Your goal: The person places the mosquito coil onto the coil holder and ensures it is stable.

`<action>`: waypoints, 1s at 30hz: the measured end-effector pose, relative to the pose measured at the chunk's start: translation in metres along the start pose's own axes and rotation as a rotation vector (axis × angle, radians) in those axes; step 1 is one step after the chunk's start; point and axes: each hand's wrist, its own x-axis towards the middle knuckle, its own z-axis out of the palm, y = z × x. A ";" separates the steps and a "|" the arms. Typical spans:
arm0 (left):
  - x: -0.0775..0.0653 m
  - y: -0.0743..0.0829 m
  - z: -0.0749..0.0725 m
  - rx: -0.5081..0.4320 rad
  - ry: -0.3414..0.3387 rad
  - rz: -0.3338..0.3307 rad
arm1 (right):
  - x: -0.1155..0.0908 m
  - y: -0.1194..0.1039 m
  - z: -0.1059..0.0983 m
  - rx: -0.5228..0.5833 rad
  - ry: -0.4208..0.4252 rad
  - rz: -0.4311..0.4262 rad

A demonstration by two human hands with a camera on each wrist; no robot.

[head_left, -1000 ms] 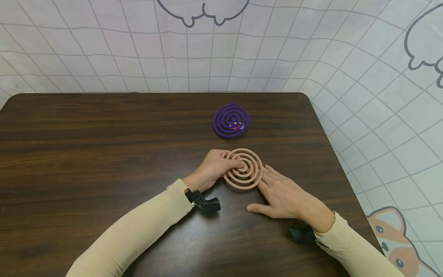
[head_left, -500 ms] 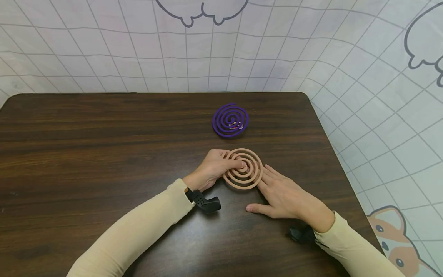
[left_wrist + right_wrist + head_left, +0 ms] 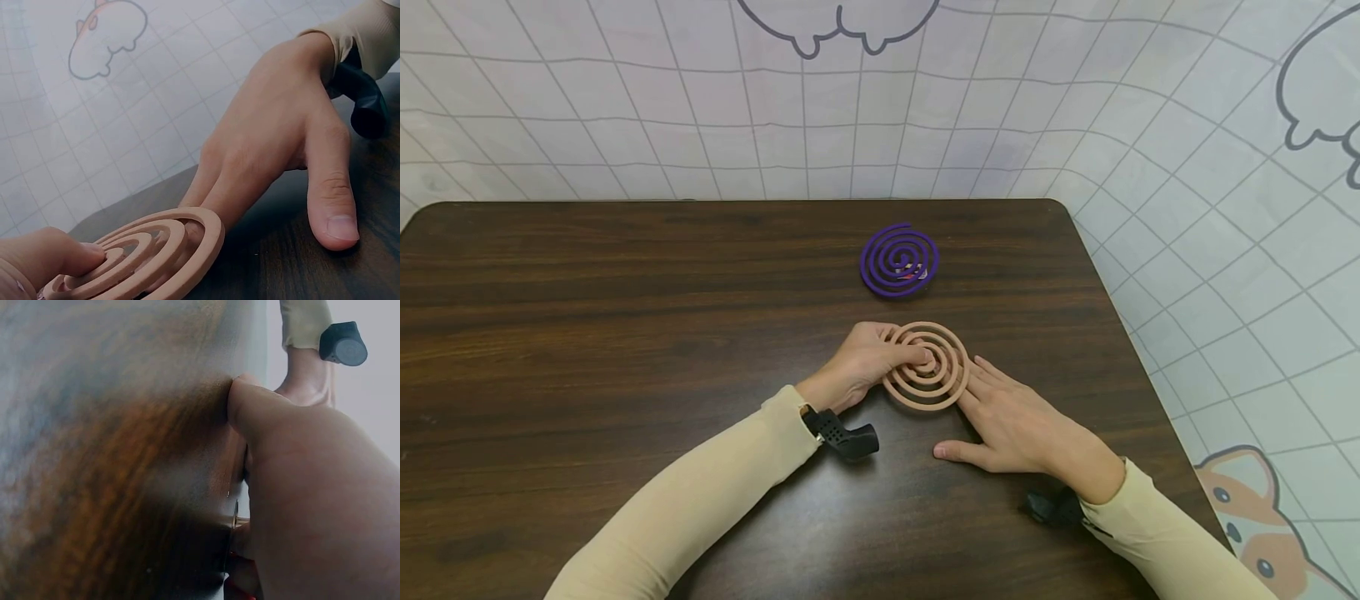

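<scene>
A beige mosquito coil [image 3: 925,406], a flat spiral of rings, is tilted just above the dark table in the head view. My left hand [image 3: 867,360] grips it from the left, thumb pressed on the centre and fingers beneath, partly hidden by the rings. Straight fingers of my right hand [image 3: 1011,421] reach under the coil's right edge. In the left wrist view those fingers show through the rings, and the right thumb [image 3: 331,219] is spread apart, low over the tabletop. Behind lies a purple mosquito coil [image 3: 862,260], with a small multicoloured patch [image 3: 913,272] showing through its rings.
The dark wood-grain table [image 3: 625,333] has its back edge near a white curtain [image 3: 880,125] with a grid pattern and cartoon outlines. Black wrist cameras [image 3: 850,442] sit on both cuffs; sleeves are pale yellow.
</scene>
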 end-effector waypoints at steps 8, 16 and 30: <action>0.002 0.000 -0.001 0.028 0.003 -0.002 | 0.000 0.000 -0.001 -0.001 -0.001 0.004; 0.002 0.000 -0.001 0.056 0.010 0.003 | 0.000 -0.001 0.000 -0.003 0.005 0.001; 0.000 0.000 -0.001 0.120 0.017 0.010 | 0.001 -0.002 0.000 -0.005 0.004 0.002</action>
